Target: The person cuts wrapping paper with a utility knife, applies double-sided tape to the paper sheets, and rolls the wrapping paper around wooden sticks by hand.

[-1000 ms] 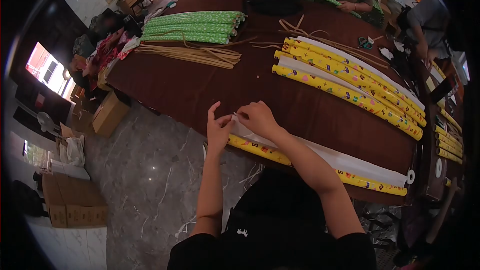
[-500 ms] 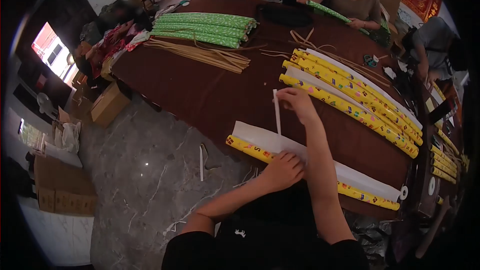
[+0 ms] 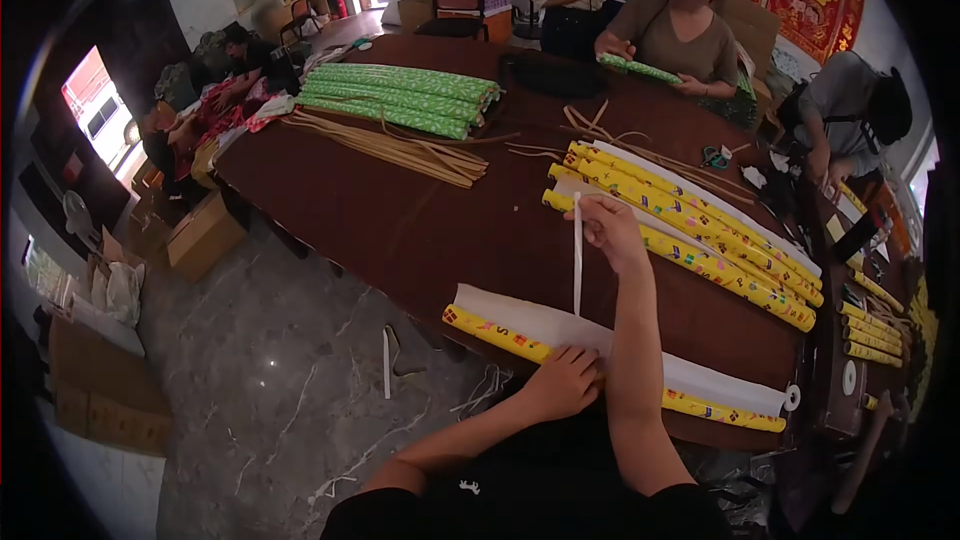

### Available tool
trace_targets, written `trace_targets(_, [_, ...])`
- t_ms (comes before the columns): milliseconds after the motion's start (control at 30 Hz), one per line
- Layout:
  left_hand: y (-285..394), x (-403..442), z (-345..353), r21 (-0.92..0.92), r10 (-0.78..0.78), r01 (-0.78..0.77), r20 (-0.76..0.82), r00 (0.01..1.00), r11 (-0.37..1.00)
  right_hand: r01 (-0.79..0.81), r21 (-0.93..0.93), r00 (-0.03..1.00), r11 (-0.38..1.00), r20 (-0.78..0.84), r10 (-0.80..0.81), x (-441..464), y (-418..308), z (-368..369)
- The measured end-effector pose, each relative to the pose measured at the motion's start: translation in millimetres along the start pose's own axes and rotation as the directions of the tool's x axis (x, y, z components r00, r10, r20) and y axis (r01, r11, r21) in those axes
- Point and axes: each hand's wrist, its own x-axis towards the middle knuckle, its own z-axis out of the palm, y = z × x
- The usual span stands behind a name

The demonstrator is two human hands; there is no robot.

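A roll of yellow patterned wrapping paper [image 3: 505, 336] lies along the table's near edge, its white inner side [image 3: 515, 312] partly unrolled. My left hand [image 3: 565, 383] is closed over the middle of this roll, pressing on it. Above the roll, my right hand [image 3: 612, 230] pinches the upper end of a narrow white strip [image 3: 577, 265], which looks like tape. The strip hangs almost straight down, and its lower end reaches the white paper. My right forearm hides part of the roll.
Several yellow rolls [image 3: 690, 230] lie just beyond my right hand. Green rolls [image 3: 400, 95] and brown strips [image 3: 400, 145] are farther left. A white tape roll [image 3: 792, 398] sits at the right end of my paper. Co-workers handle paper across the table.
The view has tilted up and shifted. My right hand still holds the white strip, which now hangs more upright. My left hand stays on the roll. A co-worker's green roll is lower.
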Motion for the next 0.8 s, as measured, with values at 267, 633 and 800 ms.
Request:
trace_targets(267, [-6, -3, -7, -0.06, 0.021, -0.01, 0.177, 0.984, 0.998, 0.056, -0.384, 0.997, 0.921, -0.024, -0.071, -42, -109, -48])
trace_targets(633, [-12, 4, -7, 0.036, 0.086, -0.095, 0.203, 0.975, 0.995, -0.405, -0.841, 0.907, 0.36, -0.32, 0.273, -186, -273, -120])
trace_targets(800, [-7, 12, -16, 0.03, 0.124, -0.136, 0.25, 0.96, 0.99, -0.529, -0.825, 0.848, 0.201, -0.522, 0.091, -256, -317, -129])
